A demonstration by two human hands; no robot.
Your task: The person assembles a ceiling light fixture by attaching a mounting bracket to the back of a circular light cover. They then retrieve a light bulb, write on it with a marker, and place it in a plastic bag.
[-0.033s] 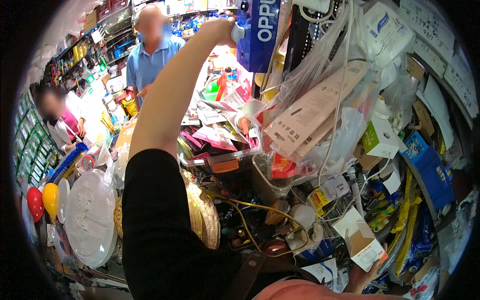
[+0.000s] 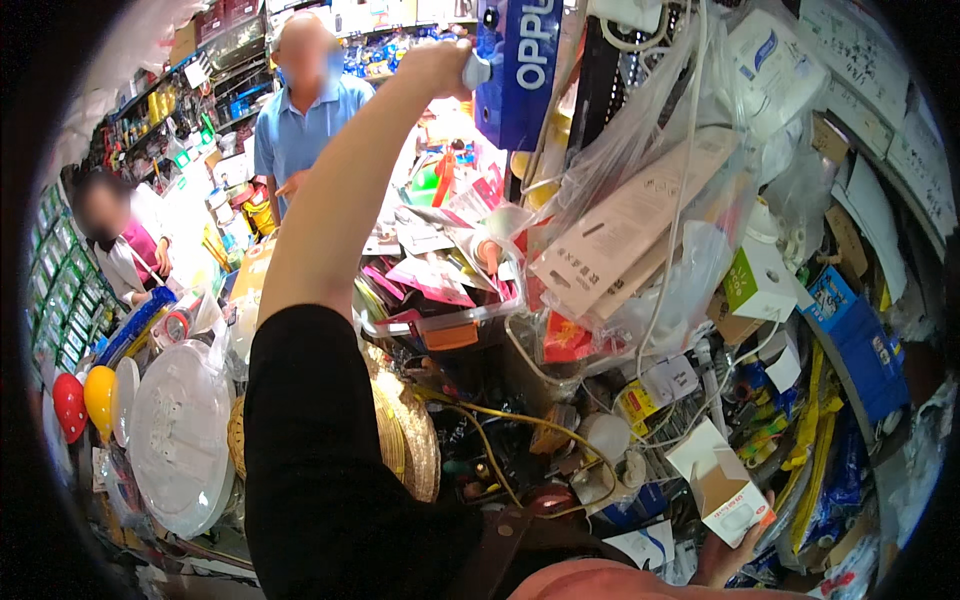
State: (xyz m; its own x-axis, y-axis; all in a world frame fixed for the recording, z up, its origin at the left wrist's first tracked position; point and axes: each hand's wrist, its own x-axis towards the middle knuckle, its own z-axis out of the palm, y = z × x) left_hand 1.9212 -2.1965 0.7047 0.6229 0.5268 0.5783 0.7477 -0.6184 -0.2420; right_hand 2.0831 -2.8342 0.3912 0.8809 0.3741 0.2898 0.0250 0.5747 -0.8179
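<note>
My left arm, in a short black sleeve, reaches up to the top middle. There my left hand (image 2: 438,68) is closed round a whitish rounded piece (image 2: 477,70), perhaps a bulb. That piece touches or sits just in front of an upright blue panel (image 2: 518,85) with white lettering. Low on the right, my right hand (image 2: 728,556) grips a small white and orange cardboard box (image 2: 733,508). The flap of this box stands up, and its brown inside shows no contents that I can make out.
A person in a blue shirt (image 2: 285,140) stands across the goods, and another person (image 2: 130,240) is farther left. Nearer lie a clear plastic bin of packets (image 2: 470,322), a round white lid (image 2: 185,435), straw hats (image 2: 410,425), hanging plastic bags (image 2: 650,130) and loose cables.
</note>
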